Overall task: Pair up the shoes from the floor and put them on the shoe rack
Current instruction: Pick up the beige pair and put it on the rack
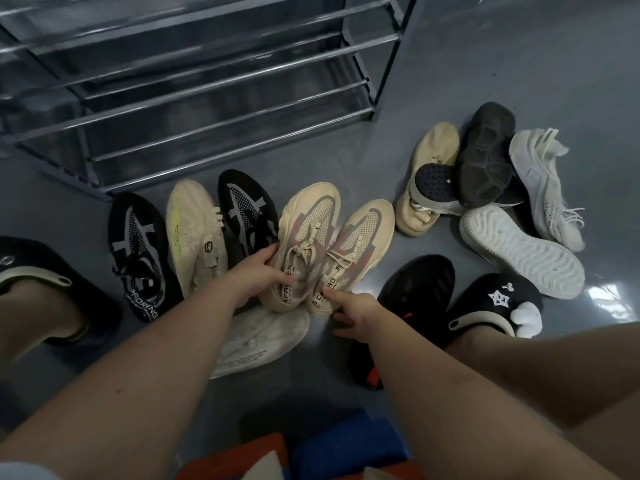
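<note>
At far left my own black clog (41,282) edges the frame. Next along the floor (346,157) lie a black patterned sneaker (138,254), a cream sneaker (194,230) and a 2nd black patterned sneaker (247,211), toes toward the shoe rack (214,84), whose front rail stands just beyond them. My left hand (263,271) grips the left beige mesh sneaker (304,237) at its collar; it touches its mate (349,258). My right hand (353,315) hovers loose, index finger touching that mate's heel. A white sneaker (266,337) lies under my left forearm. A strip of bare floor separates the pair from the jumbled pile (491,188) at right.
</note>
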{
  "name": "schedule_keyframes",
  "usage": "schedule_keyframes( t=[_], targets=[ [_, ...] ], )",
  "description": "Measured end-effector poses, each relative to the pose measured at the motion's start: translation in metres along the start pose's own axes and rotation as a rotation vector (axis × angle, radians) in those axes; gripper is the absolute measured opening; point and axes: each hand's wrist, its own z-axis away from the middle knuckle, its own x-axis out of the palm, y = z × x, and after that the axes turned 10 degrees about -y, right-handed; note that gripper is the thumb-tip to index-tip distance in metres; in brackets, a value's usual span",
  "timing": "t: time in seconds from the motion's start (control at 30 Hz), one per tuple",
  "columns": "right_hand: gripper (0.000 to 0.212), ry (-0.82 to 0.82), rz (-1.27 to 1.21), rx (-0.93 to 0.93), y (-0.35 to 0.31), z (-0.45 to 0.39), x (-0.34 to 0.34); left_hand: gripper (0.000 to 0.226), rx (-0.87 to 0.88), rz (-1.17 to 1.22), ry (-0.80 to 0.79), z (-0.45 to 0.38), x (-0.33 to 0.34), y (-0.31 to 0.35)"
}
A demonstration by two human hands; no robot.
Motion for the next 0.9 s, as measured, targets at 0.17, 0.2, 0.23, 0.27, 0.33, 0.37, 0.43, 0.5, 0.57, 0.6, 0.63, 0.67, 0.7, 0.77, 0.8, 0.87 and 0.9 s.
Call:
schedule_keyframes(
  t=[0.17,0.2,0.23,0.27,0.33,0.37,0.43,0.5,0.57,0.6,0.63,0.67,0.7,0.77,0.8,0.87,0.9],
  targets=[
    [0.060,-0.019,-0.090,-0.001,0.002,0.002,-0.003,0.109,0.014,-0.083,-0.003,0.012,0.002,0.003],
    [0.059,-0.035,-0.127,-0.010,0.002,0.001,-0.001,0.109,0.015,-0.079,0.003,0.013,0.002,0.003],
    [0.061,-0.041,-0.153,-0.021,0.003,0.001,0.002,0.108,0.018,-0.080,0.008,0.015,0.001,0.002],
    [0.065,-0.023,-0.161,-0.037,0.003,-0.001,0.004,0.108,0.023,-0.079,0.011,0.016,0.001,0.001],
    [0.075,0.030,-0.150,-0.080,0.002,-0.002,0.006,0.108,0.031,-0.020,-0.004,0.016,-0.002,-0.005],
    [0.077,0.048,-0.140,-0.097,0.000,-0.003,0.007,0.106,0.027,0.045,-0.019,0.016,-0.004,-0.008],
    [0.065,0.033,-0.120,-0.118,-0.004,0.000,0.008,0.092,0.018,0.175,-0.054,0.020,-0.005,-0.009],
    [0.049,-0.002,-0.126,-0.124,-0.009,0.006,0.009,0.073,0.008,0.239,-0.081,0.026,-0.005,-0.005],
    [0.042,-0.040,-0.171,-0.137,-0.014,0.012,0.008,0.054,0.028,0.310,-0.104,0.031,-0.004,-0.001],
    [0.041,-0.065,-0.208,-0.151,-0.016,0.016,0.007,0.047,0.038,0.350,-0.112,0.032,-0.003,0.000],
    [0.040,-0.084,-0.229,-0.169,-0.018,0.020,0.007,0.041,0.049,0.387,-0.121,0.034,-0.002,0.002],
    [0.040,-0.091,-0.228,-0.188,-0.019,0.024,0.006,0.035,0.059,0.415,-0.133,0.036,-0.001,0.003],
    [0.040,-0.087,-0.212,-0.205,-0.020,0.027,0.006,0.030,0.071,0.446,-0.145,0.040,0.000,0.004],
    [0.040,-0.073,-0.198,-0.239,-0.022,0.033,0.006,0.023,0.088,0.519,-0.145,0.046,0.000,0.005],
    [0.039,-0.069,-0.208,-0.251,-0.024,0.037,0.008,0.023,0.097,0.553,-0.137,0.049,-0.001,0.005],
    [0.039,-0.089,-0.229,-0.271,-0.028,0.045,0.010,0.024,0.130,0.609,-0.119,0.055,-0.001,0.007],
    [0.039,-0.105,-0.237,-0.279,-0.029,0.049,0.012,0.023,0.149,0.631,-0.107,0.059,-0.001,0.010]
  ],
)
